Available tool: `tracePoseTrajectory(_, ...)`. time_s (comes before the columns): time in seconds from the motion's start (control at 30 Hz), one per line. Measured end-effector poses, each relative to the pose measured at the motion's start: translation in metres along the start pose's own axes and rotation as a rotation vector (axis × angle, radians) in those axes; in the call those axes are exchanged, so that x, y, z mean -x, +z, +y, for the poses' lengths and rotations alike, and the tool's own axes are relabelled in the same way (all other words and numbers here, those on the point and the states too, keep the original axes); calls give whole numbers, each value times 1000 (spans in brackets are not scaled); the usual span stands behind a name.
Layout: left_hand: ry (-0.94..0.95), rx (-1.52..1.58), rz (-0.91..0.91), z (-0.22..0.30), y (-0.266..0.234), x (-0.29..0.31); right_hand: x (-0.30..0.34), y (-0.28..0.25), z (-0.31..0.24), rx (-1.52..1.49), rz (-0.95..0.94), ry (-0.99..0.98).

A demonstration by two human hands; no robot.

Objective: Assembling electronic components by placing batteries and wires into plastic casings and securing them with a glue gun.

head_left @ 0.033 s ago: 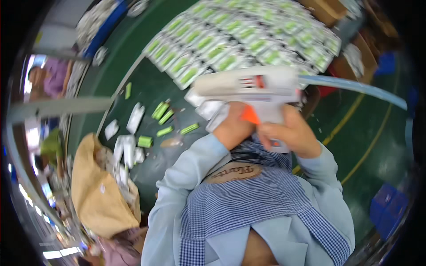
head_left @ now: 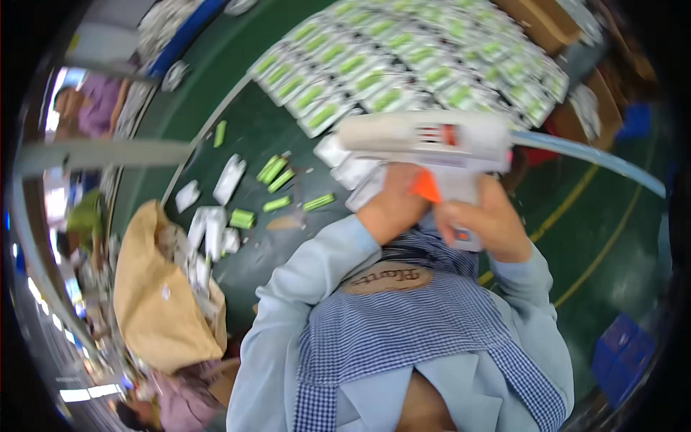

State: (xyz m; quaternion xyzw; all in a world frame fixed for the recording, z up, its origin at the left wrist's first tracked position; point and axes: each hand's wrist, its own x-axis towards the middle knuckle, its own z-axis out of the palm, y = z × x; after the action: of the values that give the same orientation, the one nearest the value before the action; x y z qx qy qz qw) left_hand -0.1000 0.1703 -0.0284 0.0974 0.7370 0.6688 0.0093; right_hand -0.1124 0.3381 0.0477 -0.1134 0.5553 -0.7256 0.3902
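Observation:
A white glue gun [head_left: 425, 137] with an orange trigger [head_left: 426, 187] is held level in front of my chest, nozzle pointing left. My right hand [head_left: 484, 223] is wrapped round its grip. My left hand [head_left: 392, 205] is just below the barrel, closed on a white blister pack [head_left: 363, 189] that sticks out to the left. A pale blue hose [head_left: 590, 155] runs from the back of the gun off to the right. Rows of white packs with green cells [head_left: 403, 61] lie on the green table [head_left: 237, 137] beyond the gun.
Loose green cells [head_left: 277, 173] and open white packs [head_left: 229, 180] are scattered left of my hands. A brown paper bag [head_left: 155, 302] stands at the lower left. Cardboard boxes [head_left: 540, 18] sit at the far right, a blue crate [head_left: 622, 353] on the floor. Another person [head_left: 90, 108] is at the far left.

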Motion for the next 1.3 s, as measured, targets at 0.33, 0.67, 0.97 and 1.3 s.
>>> tracePoseTrajectory(0.33, 292, -1105, 162, 58, -99, 85, 12, -3, 5, -38, 156, -61)
tracePoseTrajectory(0.67, -510, -1600, 270, 41, -263, 143, 28, -8, 5, 2, 207, -66)
tracePoseTrajectory(0.97, -228, -1530, 426, 38, -251, 128, 32, 5, 3, 51, 241, -17)
tracePoseTrajectory(1.3, 187, -725, -80, 96, -113, 124, 9, 9, 11, 114, 124, 65)
